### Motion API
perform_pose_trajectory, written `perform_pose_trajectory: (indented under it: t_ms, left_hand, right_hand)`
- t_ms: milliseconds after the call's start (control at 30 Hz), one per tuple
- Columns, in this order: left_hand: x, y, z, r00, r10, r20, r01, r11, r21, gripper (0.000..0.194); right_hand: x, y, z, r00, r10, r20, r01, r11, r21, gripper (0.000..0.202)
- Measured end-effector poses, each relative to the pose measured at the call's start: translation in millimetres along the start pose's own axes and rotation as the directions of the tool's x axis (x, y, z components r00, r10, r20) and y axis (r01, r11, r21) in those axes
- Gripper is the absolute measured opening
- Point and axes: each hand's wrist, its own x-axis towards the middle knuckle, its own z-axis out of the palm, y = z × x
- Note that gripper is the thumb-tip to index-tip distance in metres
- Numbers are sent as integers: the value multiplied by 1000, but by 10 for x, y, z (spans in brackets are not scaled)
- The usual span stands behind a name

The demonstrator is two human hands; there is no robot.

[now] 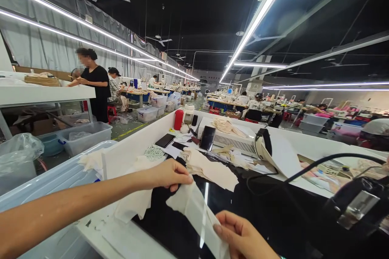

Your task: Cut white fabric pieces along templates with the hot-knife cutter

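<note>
A cream fabric piece (196, 210) is stretched at a slant over the glossy black tabletop (258, 210). My left hand (170, 175) pinches its upper end between thumb and fingers. At the lower end, my right hand (237, 232) grips the same piece, thumb on top. Just beyond my left hand lies a stack of cream fabric pieces (209, 168). More cream fabric (136, 204) rests under my left forearm, at the table's left side.
Two phones (165, 140) (207, 137), a red bottle (178, 119) and a coil of pale cord (154, 151) sit at the back. A black machine (358, 202) with a cable stands right. A person in black (95, 83) stands at a white table, left.
</note>
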Motion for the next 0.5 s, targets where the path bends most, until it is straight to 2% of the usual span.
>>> perform_pose_trajectory:
  t_ms: [67,100,200,267,333,400,433,500]
  left_hand:
    - [258,74,-148,994,71,-81,-66,996,68,47]
    - [409,124,-221,990,95,-103,-88,994,73,46]
    - [861,275,-399,959,210,-191,-194,976,101,39]
    - [1092,314,-458,922,304,-241,-278,951,138,34]
    - [1228,254,-461,886,383,-262,-340,920,195,31]
    - [1277,93,-419,867,432,-248,-371,892,258,27]
    - [1279,-16,-387,865,446,-229,-378,880,286,24]
    - [1264,-254,-317,871,460,-175,-387,859,335,21]
  right_hand:
    - [138,-197,-142,977,-59,-204,38,994,-103,55]
    - [227,-308,-222,934,-138,-329,94,985,-148,53]
    - [550,-617,-492,824,-322,-465,241,944,-226,55]
    - [772,-742,-666,717,-435,-546,311,899,-309,57]
    - [958,-765,-797,614,-516,-598,314,854,-415,54]
    - [1086,-690,-872,554,-582,-596,284,805,-522,48]
    - [1127,-624,-892,543,-610,-577,267,777,-570,44]
    - [1170,-465,-910,555,-652,-517,240,720,-651,37]
